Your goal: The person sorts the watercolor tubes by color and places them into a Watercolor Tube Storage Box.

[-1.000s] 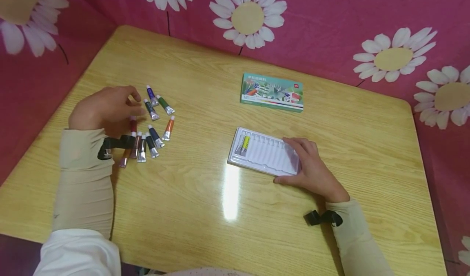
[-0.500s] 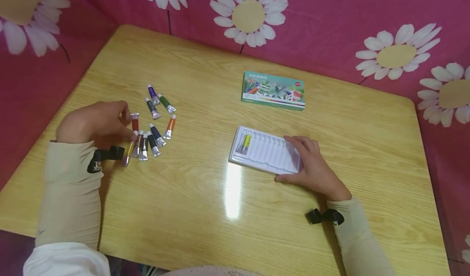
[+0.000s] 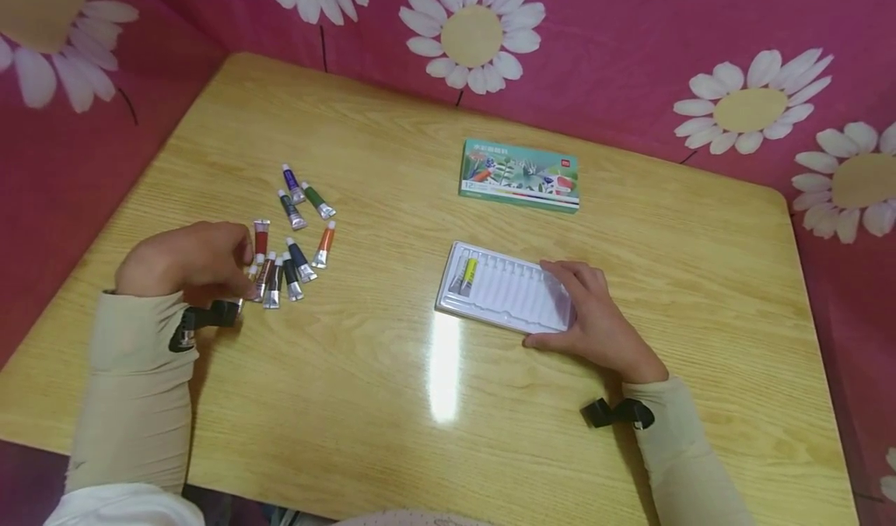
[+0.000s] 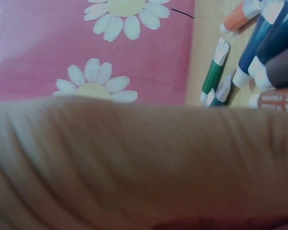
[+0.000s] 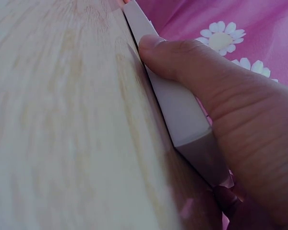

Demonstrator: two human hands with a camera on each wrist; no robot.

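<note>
My left hand [image 3: 189, 260] is low over the left end of a group of small paint tubes. Its thumb and fingertips are right at an ochre-yellow tube [image 3: 240, 306], which they partly cover; I cannot tell whether they pinch it. Beside it lie a red tube [image 3: 261, 238], a brown tube [image 3: 264, 278] and several dark ones. My right hand [image 3: 595, 324] grips the right end of a white plastic tray [image 3: 518, 296], thumb along the near side [image 5: 173, 100] and fingers at the far edge. A yellow tube [image 3: 470, 274] and a silvery-white tube [image 3: 458, 275] lie in its leftmost slots.
Farther back lie a violet tube [image 3: 292, 184], a green tube [image 3: 318, 201] and a dark teal tube [image 3: 291, 209]. An orange tube [image 3: 323, 244] lies right of the cluster. A teal cardboard box [image 3: 519, 176] rests behind the tray. Pink flowered cloth [image 3: 602, 28] borders the wooden table [image 3: 378, 401].
My left hand has come down and toward me, from near the dark teal tube to the ochre-yellow one. The red tube is now turned cap toward me. The right hand and tray stay put.
</note>
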